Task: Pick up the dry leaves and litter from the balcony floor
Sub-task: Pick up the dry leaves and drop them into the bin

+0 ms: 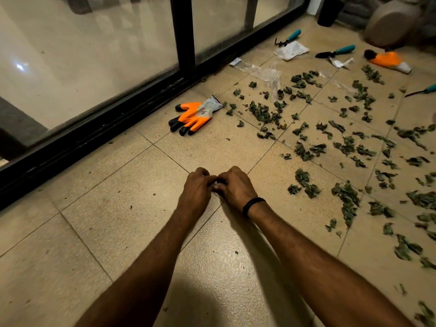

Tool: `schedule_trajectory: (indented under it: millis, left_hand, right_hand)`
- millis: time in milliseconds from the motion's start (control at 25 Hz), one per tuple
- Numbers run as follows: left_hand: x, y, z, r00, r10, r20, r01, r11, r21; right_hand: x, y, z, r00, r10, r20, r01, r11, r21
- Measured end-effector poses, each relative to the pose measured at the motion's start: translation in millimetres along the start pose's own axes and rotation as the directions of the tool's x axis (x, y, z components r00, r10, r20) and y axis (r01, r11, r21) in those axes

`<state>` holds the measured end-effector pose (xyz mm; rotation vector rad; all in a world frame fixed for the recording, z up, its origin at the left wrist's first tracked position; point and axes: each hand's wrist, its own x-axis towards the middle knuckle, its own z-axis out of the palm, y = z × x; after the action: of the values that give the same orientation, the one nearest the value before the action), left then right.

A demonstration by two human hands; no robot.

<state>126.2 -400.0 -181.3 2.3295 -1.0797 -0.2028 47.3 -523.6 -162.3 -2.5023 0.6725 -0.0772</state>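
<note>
Dry green-grey leaves (346, 147) lie scattered over the tiled balcony floor (132, 192), mostly to the right of my hands. My left hand (197, 191) and my right hand (236, 188) meet low over the floor at the centre, fingers curled and fingertips touching each other. Whether a small scrap sits between the fingertips is hidden by the fingers. A black band circles my right wrist. The nearest leaf clump (305, 184) lies a little to the right of my right hand.
An orange and grey work glove (193, 115) lies by the black sliding-door track (94, 128). A second orange glove (387, 61), teal-handled garden tools (339, 51), white paper (291, 50), a clear plastic bag (264, 73) and a brown pot (391, 22) sit at the far right.
</note>
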Motion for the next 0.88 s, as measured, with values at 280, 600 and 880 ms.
schedule_trajectory:
  millis: [280, 600, 880]
  left_hand:
    - [-13, 1, 5, 0.979, -0.151, -0.140, 0.167, 0.980, 0.105]
    - [-42, -20, -44, 0.872, -0.477, -0.109, 0.436, 0.858, -0.271]
    - [-55, -18, -117, 0.751, -0.649, -0.121, 0.471, 0.655, -0.591]
  right_hand:
    - [-12, -12, 19, 0.997, -0.062, -0.040, 0.051, 0.973, -0.226]
    - [2, 15, -51, 0.835, 0.551, 0.007, -0.473, 0.711, 0.520]
    - [-7, 23, -55, 0.912, 0.410, 0.017, -0.400, 0.880, 0.256]
